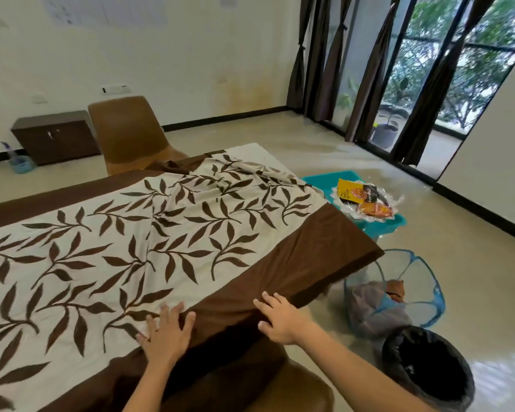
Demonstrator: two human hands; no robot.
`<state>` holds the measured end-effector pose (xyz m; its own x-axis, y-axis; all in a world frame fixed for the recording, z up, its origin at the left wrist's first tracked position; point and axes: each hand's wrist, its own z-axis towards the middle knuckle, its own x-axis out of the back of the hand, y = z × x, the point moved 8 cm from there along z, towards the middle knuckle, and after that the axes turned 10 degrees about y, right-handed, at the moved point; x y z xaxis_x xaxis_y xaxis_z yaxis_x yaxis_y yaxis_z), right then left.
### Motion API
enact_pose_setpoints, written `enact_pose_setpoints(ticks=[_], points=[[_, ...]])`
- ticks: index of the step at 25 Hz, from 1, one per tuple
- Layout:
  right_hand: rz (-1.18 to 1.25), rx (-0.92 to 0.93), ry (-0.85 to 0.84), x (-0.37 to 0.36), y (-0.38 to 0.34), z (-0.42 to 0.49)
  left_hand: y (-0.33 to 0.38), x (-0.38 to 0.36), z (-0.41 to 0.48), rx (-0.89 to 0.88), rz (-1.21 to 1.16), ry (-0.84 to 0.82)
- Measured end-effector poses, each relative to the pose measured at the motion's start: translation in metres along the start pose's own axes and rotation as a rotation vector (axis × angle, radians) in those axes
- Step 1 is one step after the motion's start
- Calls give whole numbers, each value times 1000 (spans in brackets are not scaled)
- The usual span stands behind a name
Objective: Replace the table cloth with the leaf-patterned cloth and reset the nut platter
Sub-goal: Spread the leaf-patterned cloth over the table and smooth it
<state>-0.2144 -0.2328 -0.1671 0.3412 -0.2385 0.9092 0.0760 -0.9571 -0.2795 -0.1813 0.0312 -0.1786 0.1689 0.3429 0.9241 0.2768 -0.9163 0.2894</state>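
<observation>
The leaf-patterned cloth (131, 248) covers the table across the left and centre of the frame, its brown border running along the near edge and its far end still rumpled. Both hands lie on that border at the lower centre. The left hand (167, 331) is spread flat, fingers apart, pressing the fabric. The right hand (277, 318) rests just beside it with its fingers straight on the cloth near the table edge, pinching nothing.

The nut platter (338, 197) is off the table. It sits on a teal stool (324, 179) at centre right, with snack packets (354, 193) on it. Below it stands a blue mesh basket (360, 281) holding bundled fabric, and a black bin (428, 370) fills the lower right corner. A brown chair (128, 135) stands beyond the table, upper left.
</observation>
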Motion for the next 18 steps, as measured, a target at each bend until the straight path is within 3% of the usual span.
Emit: enact_pose_setpoints(ticks=[3,5,7,10,13,18], points=[[74,114,-66,16,-3,-8,-10,12,-3,128,-54,16],[46,99,90,46,27,3,0,21,1,198,-98,86],[8,-36,213,72,84,21,26,21,5,140,-79,177],[-66,-193,152,89,172,43,89,3,18,-28,-85,221],[-43,-244,92,86,222,43,146,-20,41,-69,-73,215],[-75,-80,75,109,225,39,223,-41,46,112,57,179]])
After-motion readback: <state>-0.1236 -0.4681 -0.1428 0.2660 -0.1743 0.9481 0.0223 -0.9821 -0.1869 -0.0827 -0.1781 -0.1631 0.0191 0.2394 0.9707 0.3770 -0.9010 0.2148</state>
